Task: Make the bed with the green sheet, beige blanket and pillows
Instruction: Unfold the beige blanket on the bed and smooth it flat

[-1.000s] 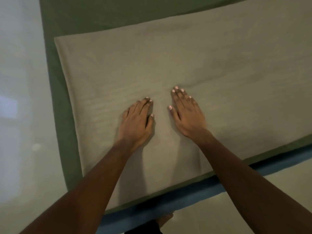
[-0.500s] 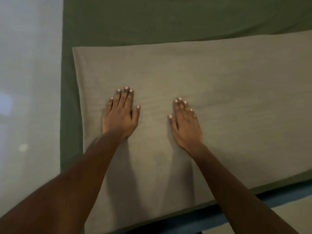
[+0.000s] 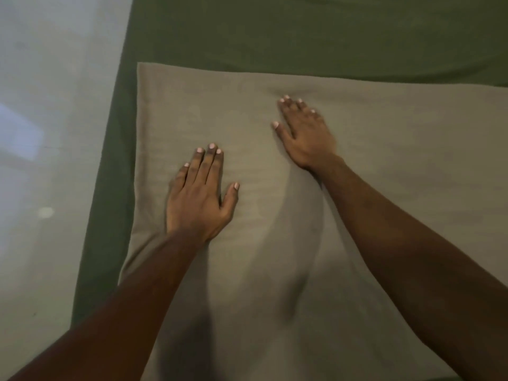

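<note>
The beige blanket (image 3: 384, 188) lies flat over the green sheet (image 3: 302, 31), which shows as a band along the blanket's far and left edges. My left hand (image 3: 198, 199) presses flat on the blanket near its left edge, fingers straight and close together. My right hand (image 3: 305, 133) lies flat further up the blanket, near the far edge, fingers spread a little. A soft fold runs down the blanket between my forearms. No pillows are in view.
A pale glossy floor (image 3: 49, 160) lies to the left of the bed. The green sheet hangs over the bed's left side (image 3: 107, 215).
My right hand has slid up the blanket toward its far edge. My left hand has stayed near the left edge. The view has shifted forward, and the bed's near edge is out of sight.
</note>
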